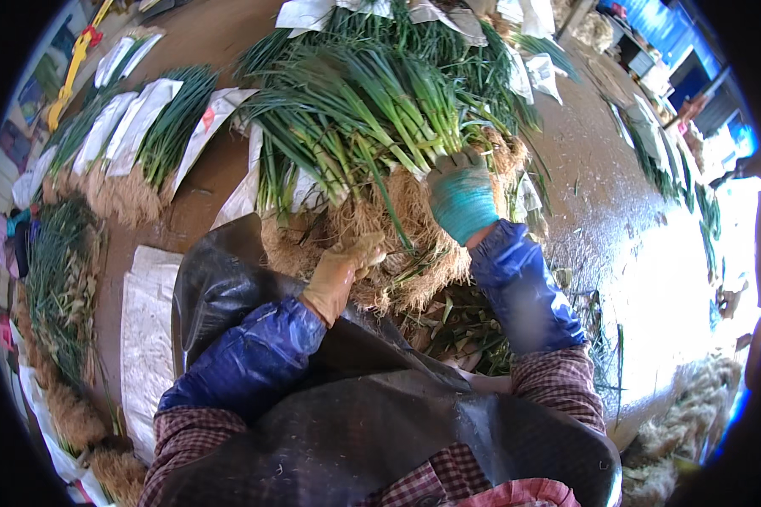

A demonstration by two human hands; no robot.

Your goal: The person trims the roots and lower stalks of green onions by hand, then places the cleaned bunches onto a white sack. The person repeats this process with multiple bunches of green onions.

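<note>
Before me lies a large heap of green onions (368, 95), their leaves pointing away and their matted tan roots (412, 222) towards me. My left hand (349, 260), in a pale yellow rubber glove, is curled at the near edge of the roots; whether its fingers hold anything is hidden. My right hand (461, 193), in a teal and grey work glove, reaches over the heap, its fingertips against the white stems at the right. Its palm faces down, and its grip cannot be made out. A loose green leaf lies across the roots between my hands.
A dark waterproof apron (355, 431) covers my lap. Bundles wrapped in white sheets (130, 139) lie at the left, near a pile of loose leaves (60, 285). A folded white sack (149, 342) is beside my left knee. Trimmings lie below the heap; more bundles line the far right.
</note>
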